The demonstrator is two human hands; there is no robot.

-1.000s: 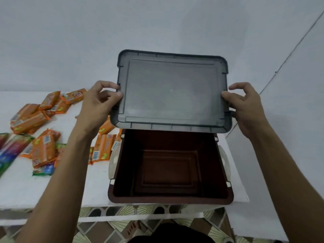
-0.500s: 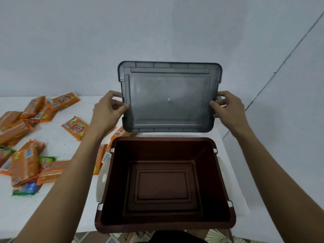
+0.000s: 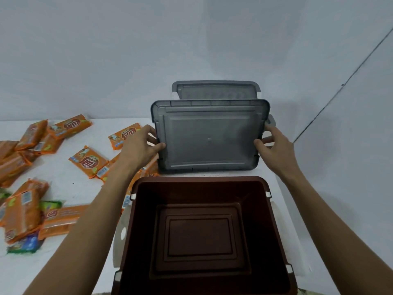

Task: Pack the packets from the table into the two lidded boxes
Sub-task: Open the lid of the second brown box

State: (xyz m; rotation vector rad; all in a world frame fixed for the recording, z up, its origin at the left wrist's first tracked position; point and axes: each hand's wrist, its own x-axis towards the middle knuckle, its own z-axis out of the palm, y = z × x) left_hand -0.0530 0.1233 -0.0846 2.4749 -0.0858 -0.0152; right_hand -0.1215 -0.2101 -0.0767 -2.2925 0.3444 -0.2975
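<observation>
The open box [image 3: 202,181] stands at the near right corner of the table [image 3: 80,186]. Behind it is the lid [image 3: 209,139], and behind that the second box [image 3: 215,91], at the far edge. The packets [image 3: 89,161] lie left of both boxes.

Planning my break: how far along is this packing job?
Done: the brown plastic box is open, its inside empty. In hand: the left hand and right hand grip the grey rectangular lid by its sides, behind the box. Left: the orange packets all lie on the white table; a second grey lid shows further back, its box hidden.
</observation>
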